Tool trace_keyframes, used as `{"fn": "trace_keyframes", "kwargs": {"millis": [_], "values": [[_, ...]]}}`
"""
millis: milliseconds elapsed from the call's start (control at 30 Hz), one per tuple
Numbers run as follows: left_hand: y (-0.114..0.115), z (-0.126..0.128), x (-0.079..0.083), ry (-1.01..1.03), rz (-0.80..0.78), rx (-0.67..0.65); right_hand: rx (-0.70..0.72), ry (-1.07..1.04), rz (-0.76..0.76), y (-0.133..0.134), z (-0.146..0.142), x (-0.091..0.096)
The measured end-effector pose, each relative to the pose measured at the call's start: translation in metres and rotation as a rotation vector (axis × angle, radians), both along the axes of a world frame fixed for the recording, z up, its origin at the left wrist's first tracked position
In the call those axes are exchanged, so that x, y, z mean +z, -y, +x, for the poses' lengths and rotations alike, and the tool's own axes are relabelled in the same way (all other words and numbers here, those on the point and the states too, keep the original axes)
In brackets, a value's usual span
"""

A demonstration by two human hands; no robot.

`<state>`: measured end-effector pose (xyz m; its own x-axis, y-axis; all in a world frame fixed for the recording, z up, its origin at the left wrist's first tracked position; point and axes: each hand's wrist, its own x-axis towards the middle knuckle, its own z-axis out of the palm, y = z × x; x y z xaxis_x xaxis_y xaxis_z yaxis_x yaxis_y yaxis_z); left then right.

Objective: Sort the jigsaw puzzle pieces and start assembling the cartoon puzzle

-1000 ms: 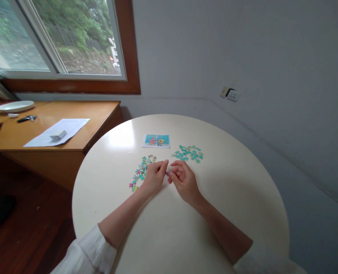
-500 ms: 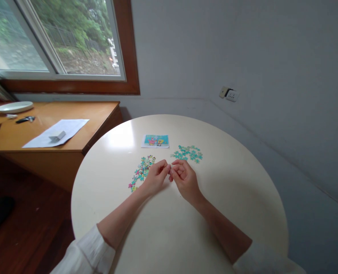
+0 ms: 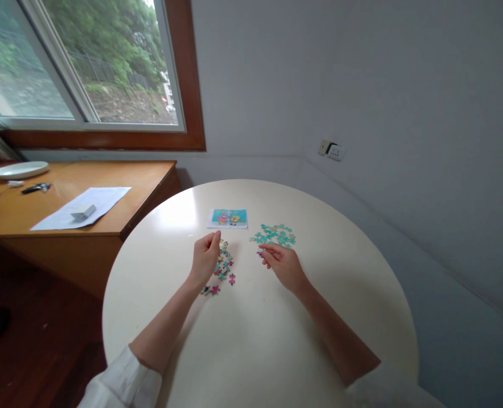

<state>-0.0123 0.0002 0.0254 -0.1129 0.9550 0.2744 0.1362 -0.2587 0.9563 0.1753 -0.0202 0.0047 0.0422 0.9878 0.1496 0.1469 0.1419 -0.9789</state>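
My right hand (image 3: 284, 266) pinches a small purplish jigsaw puzzle piece (image 3: 260, 253) between thumb and fingertips, just above the table. Close behind it lies a loose pile of teal puzzle pieces (image 3: 279, 233). Over the left pile of multicoloured puzzle pieces (image 3: 223, 266) is my left hand (image 3: 204, 256), its fingers closed. Whatever they may hold is hidden, and the hand covers part of that pile. A pink puzzle piece (image 3: 232, 279) sits apart at the pile's right edge. Beyond both hands lies a picture card (image 3: 229, 218) with a pink and a yellow cartoon figure.
Everything lies on a round white table (image 3: 302, 334). To the left stands a wooden desk (image 3: 149, 175) with a paper sheet (image 3: 106, 196), a small white box (image 3: 83, 212) and a white plate (image 3: 20, 169). A wall socket (image 3: 336, 152) is at the back right.
My hands, together before, have come apart. The left one moved left over the multicoloured pile, while the right stayed near its place with the purplish piece now visible. The view tilted slightly upward.
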Motion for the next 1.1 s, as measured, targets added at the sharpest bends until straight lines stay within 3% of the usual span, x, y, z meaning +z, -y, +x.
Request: {"fn": "trace_keyframes", "kwargs": {"millis": [333,500,767,1100], "values": [[-0.002,-0.033,-0.008,-0.215,0.03,0.151,0.1,0.221,-0.246,-0.007,0.017,-0.007],[0.0,-0.044,-0.011,-0.34,0.037,0.139,0.173,0.286,-0.304,-0.007,0.022,-0.005],[0.023,-0.064,0.003,-0.654,-0.055,0.0,0.237,0.327,-0.33,-0.003,0.02,-0.003],[0.031,-0.09,-0.002,-0.798,-0.142,0.015,0.326,0.374,-0.344,-0.001,0.022,0.003]]}}
